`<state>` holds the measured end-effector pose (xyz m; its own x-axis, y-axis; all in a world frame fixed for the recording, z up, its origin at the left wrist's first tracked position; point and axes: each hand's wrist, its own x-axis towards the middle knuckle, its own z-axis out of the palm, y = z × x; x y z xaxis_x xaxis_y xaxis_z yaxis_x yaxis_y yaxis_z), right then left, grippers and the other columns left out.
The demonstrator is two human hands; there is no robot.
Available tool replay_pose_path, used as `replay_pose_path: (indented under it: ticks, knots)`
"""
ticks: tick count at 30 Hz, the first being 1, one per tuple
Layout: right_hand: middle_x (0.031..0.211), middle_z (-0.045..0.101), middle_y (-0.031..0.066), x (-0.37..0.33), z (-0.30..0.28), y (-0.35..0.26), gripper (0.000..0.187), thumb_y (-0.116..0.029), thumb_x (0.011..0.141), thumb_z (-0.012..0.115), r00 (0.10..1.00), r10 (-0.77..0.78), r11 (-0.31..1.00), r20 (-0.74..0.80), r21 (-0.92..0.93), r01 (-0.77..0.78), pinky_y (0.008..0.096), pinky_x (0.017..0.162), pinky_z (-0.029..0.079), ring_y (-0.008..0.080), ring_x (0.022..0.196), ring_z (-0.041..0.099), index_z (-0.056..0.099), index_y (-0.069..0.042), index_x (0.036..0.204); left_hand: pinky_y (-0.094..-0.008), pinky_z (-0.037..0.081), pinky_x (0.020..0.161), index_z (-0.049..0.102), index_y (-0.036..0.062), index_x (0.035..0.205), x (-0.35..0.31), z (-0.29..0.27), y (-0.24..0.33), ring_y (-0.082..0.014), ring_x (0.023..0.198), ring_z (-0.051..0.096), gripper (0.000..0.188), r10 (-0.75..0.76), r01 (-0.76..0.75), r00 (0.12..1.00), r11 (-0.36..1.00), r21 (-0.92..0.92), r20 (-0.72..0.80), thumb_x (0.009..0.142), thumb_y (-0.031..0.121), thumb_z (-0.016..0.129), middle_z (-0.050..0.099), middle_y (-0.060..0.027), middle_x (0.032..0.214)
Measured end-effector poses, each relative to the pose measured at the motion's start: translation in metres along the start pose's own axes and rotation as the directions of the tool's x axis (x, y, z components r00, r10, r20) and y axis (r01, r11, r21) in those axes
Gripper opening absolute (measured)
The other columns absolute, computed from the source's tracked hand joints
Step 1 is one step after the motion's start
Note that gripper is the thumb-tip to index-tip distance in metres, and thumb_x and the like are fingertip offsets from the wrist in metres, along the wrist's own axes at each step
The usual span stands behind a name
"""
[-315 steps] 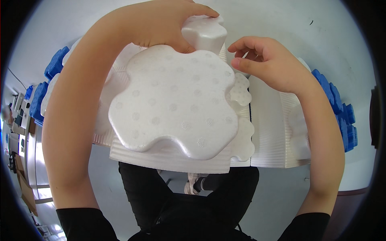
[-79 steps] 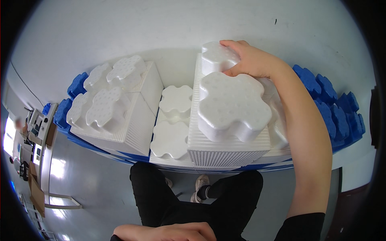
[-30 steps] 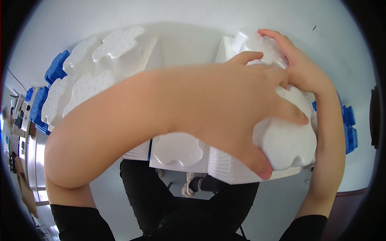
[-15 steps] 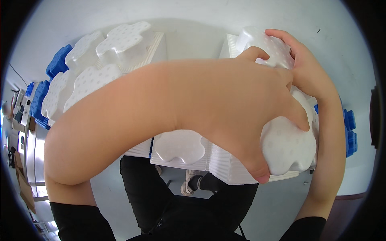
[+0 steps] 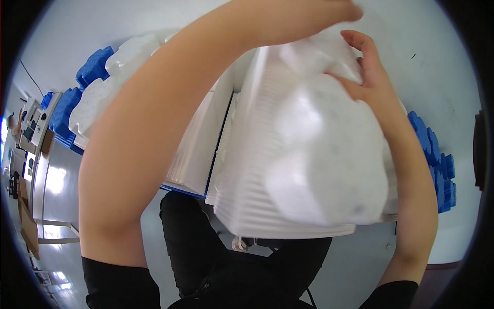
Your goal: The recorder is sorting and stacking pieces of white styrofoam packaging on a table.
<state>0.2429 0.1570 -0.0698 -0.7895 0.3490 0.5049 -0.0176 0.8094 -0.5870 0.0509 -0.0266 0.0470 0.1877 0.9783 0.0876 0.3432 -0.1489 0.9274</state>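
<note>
A stack of white moulded plastic trays (image 5: 329,149) with rounded lobed bulges stands large before me, blurred by motion. Its layered edges show as ribs along the left side. My right hand (image 5: 368,67) is closed around the far right part of the stack, fingers bent over a lobe. Reaching across from the left, my left hand (image 5: 324,15) is at the far end of the stack near the top of the view. Most of its fingers are hidden, so I cannot tell how it grips. My left forearm covers part of other white trays (image 5: 92,105).
Blue lobed trays (image 5: 64,110) stand at the left, and more blue trays (image 5: 432,149) lie beyond my right forearm. Another ribbed white stack (image 5: 198,144) adjoins a dark-blue edge in the middle. A workbench (image 5: 43,121) runs along the far left.
My left hand has moved from the near lobes to the far end. The white stack has shifted and looks larger, its ribbed side now showing. My right hand stays on the far right part.
</note>
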Motion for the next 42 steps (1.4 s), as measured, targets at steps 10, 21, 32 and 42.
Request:
replay_pose_path:
  ticks: [10, 21, 32, 42]
  knots:
    - [0.159, 0.045, 0.0221, -0.006, 0.004, -0.011, 0.085, -0.046, 0.096, 0.082, 0.98, -0.031, 0.996, 0.197, -0.074, 0.046, 0.0448, 0.112, 0.05, 0.0381, 0.138, 0.057, 0.04, -0.007, 0.158, -0.0486, 0.044, 0.123, 0.058, 0.0099, 0.159, 0.017, 0.01, -0.067, -0.0427, 0.153, 0.048, 0.116, -0.071, 0.198, 0.973, 0.74, 0.642, -0.219, 0.067, 0.072, 0.092, 0.053, -0.0208, 0.161]
    - [0.148, 0.061, 0.0195, -0.012, -0.026, -0.012, 0.074, -0.036, 0.098, 0.081, 0.956, 0.187, 0.97, 0.225, -0.197, -0.143, 0.0446, 0.104, 0.056, 0.0323, 0.126, 0.066, 0.047, -0.012, 0.16, -0.0468, 0.04, 0.125, 0.045, 0.0087, 0.169, -0.013, 0.035, -0.006, -0.0418, 0.152, 0.047, 0.107, -0.195, 0.325, 0.946, 0.547, 0.772, -0.26, 0.078, 0.043, 0.089, 0.039, -0.0245, 0.171]
    - [0.086, 0.064, -0.0018, -0.007, -0.033, -0.016, 0.031, -0.028, 0.103, 0.078, 0.879, 0.325, 0.94, 0.349, -0.225, -0.258, 0.0298, 0.074, 0.046, 0.0097, 0.08, 0.056, 0.071, -0.004, 0.122, -0.0512, 0.04, 0.125, 0.029, 0.0151, 0.173, -0.009, 0.032, -0.001, -0.0471, 0.151, 0.046, 0.115, -0.409, 0.508, 0.853, 0.509, 0.695, -0.324, 0.078, 0.04, 0.089, 0.036, -0.0286, 0.169]
    - [0.089, 0.075, 0.0082, -0.006, -0.036, -0.011, 0.038, -0.036, 0.101, 0.076, 0.873, 0.282, 0.949, 0.399, -0.251, -0.192, 0.0348, 0.07, 0.054, 0.0176, 0.075, 0.066, 0.073, 0.0, 0.115, -0.054, 0.042, 0.122, 0.028, 0.0086, 0.171, 0.007, 0.05, -0.004, -0.0453, 0.153, 0.045, 0.121, -0.446, 0.567, 0.807, 0.4, 0.72, -0.387, 0.079, 0.059, 0.089, 0.041, -0.0326, 0.164]
